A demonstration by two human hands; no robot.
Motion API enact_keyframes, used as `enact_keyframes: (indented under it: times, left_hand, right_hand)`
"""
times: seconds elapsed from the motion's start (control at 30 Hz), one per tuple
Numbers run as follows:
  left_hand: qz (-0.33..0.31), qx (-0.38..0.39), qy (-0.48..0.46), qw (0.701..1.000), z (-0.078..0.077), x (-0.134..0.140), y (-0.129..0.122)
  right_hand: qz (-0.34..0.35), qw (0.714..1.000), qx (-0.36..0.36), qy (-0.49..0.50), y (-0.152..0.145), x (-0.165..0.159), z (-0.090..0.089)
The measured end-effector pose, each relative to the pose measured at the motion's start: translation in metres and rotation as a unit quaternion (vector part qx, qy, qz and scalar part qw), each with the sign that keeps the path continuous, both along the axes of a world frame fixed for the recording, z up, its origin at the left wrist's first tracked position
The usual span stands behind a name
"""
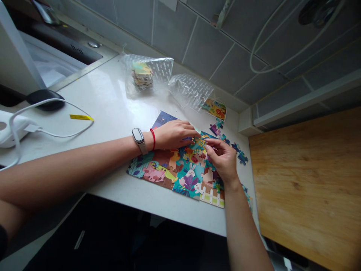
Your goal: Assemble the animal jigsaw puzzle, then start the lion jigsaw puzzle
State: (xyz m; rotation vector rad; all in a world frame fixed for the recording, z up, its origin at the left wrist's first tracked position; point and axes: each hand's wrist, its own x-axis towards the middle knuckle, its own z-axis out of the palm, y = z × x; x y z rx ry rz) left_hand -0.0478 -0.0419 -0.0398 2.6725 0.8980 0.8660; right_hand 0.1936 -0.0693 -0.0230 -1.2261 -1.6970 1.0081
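A colourful animal jigsaw puzzle (pixel 186 180), largely joined together, lies flat on the white counter. My left hand (pixel 176 134) rests across its upper part, palm down with the fingers stretched out to the right; it covers some of the picture. From the right, my right hand (pixel 224 158) reaches over the puzzle's upper right area, thumb and forefinger pinched on a small puzzle piece that the fingertips partly hide. Several loose puzzle pieces (pixel 242 158) are scattered to the right of the puzzle and behind it.
Behind the puzzle, a clear plastic bag (pixel 163 69) holds stacked pieces, next to a crumpled clear bag (pixel 191 90) and a small picture card (pixel 218 110). A wooden board (pixel 304 180) stands at right. On the left are a white cable (pixel 56 133), a black mouse-shaped object (pixel 45 99) and a sink.
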Motion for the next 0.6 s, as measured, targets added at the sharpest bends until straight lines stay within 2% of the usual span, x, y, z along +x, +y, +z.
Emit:
enact_keyframes:
  times: [0.3, 0.6]
  left_hand:
    - [0.014, -0.009, -0.017, 1.000, -0.0029, -0.0011, 0.0011]
    - [-0.013, -0.001, 0.001, 1.000, -0.0010, 0.0028, -0.0006]
  right_hand:
    - [0.030, 0.999, -0.028, 0.021, 0.0012, 0.0027, -0.0054]
    - [0.094, 0.992, -0.089, -0.003, -0.0018, 0.0033, -0.0047]
